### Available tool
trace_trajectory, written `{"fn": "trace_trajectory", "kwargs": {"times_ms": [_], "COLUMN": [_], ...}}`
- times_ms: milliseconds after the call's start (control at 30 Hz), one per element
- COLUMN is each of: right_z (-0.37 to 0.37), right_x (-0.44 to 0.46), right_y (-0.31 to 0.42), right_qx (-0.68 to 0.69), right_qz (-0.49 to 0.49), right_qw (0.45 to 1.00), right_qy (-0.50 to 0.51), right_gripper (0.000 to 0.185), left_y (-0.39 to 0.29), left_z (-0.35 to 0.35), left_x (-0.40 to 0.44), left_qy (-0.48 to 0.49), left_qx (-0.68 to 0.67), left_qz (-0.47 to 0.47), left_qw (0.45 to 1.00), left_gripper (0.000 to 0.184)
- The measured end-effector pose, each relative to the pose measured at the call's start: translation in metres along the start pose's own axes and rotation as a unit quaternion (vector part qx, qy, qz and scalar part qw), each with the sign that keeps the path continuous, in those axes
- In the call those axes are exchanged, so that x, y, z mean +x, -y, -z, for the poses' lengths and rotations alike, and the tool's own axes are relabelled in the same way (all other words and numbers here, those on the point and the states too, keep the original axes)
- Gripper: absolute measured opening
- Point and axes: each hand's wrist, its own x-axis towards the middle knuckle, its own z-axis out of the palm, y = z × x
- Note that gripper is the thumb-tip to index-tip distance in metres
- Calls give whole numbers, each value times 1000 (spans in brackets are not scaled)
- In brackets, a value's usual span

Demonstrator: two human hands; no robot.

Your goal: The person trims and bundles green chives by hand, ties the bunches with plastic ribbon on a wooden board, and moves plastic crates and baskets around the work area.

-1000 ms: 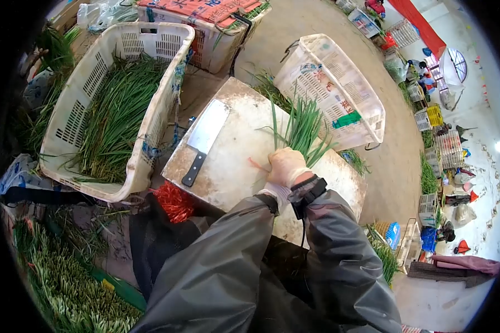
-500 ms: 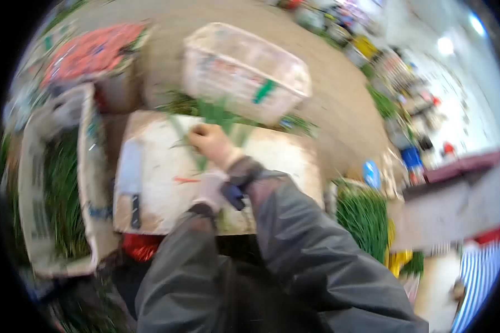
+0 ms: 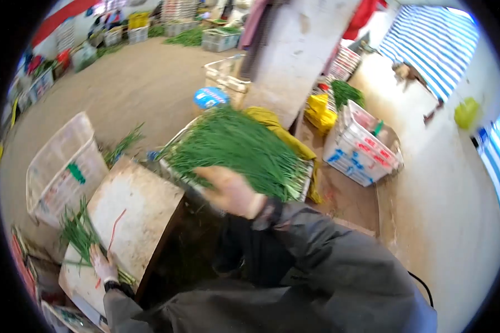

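My left hand [image 3: 103, 264] lies on a small bunch of chives [image 3: 79, 230] on the stained white board [image 3: 134, 191], its fingers stretched out and the thumb apart. The pale stalk ends stick out past the hand toward me. Beside the bunch a thin red tie [image 3: 116, 228] lies on the board. My right hand [image 3: 230, 190], gloved and slightly blurred, is held above the near edge of a large heap of chives [image 3: 233, 147] in a white crate. Its fingers are spread and hold nothing; whether they touch the leaves I cannot tell.
A white crate [image 3: 66, 169] with green tape stands beyond the board. Behind the heap are a blue round object [image 3: 210, 97] and a pale pillar [image 3: 294, 55]. Yellow cloth [image 3: 280, 130] borders the heap. Another crate [image 3: 361, 145] with red and blue marks stands right, near the wall.
My view has swung right. Both hands were together over the board with green leaves; now the right hand has moved away to the heap, while the left stays on the bunch.
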Motion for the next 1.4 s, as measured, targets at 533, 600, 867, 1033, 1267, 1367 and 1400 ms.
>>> {"fn": "trace_trajectory", "kwargs": {"times_ms": [533, 600, 867, 1033, 1267, 1367, 1400], "right_z": [64, 54, 71, 42, 36, 18, 16], "right_x": [-471, -457, -321, -305, -306, -326, -338], "right_y": [-208, -198, -148, -164, -185, -218, -227], "right_qx": [-29, 56, 114, -23, -35, -52, -38], "right_qz": [-509, -498, -519, -565, -563, -516, -529], "right_qw": [823, 849, 847, 822, 823, 848, 842], "right_qy": [251, 170, 16, 72, 74, 113, 101], "right_gripper": [54, 61, 90, 84, 78, 75, 73], "left_y": [-161, -172, -222, -308, -410, -442, -456], "left_z": [77, 92, 140, 96, 81, 62, 61], "left_x": [-42, -34, -1, -2, -6, -9, -17], "left_qy": [-69, -79, -110, -71, 29, 79, 84], "left_qx": [61, 45, -91, -185, -262, -210, -198], "left_qz": [-128, -159, -216, -286, -445, -457, -459], "left_qw": [988, 983, 966, 937, 856, 861, 862], "left_gripper": [71, 68, 50, 35, 21, 25, 22]}}
